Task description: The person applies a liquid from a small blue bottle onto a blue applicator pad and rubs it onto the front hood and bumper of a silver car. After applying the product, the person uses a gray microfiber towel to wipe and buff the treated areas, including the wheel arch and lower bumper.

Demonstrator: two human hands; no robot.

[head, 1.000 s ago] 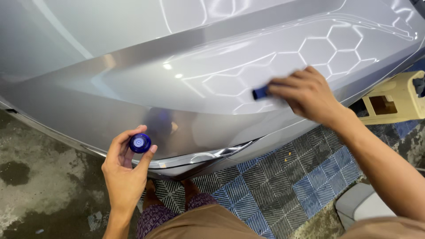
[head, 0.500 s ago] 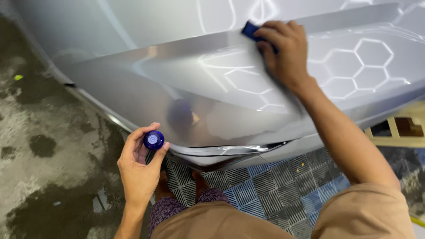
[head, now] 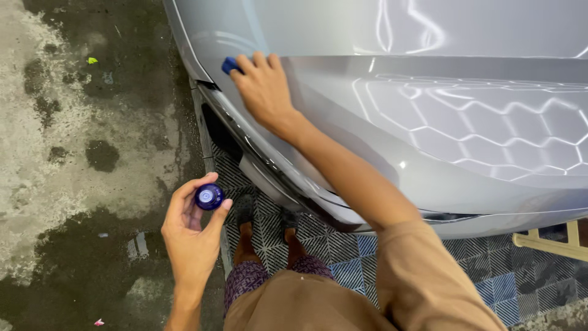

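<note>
On car panel (head: 429, 79), blue pad (head: 230, 64) under right hand (head: 263, 92)

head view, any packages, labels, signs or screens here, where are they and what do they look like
Small container: held in the fingers of the left hand, low and left of the car panel; round, dark blue, with a paler shiny top.
Blue pad: pressed on the grey car panel under the right hand; small, mostly hidden, no label showing.
No signs or screens in view.

R hand (head: 264, 92) w/ blue pad (head: 229, 64) slid left to panel (head: 429, 37) edge, apparently
</note>
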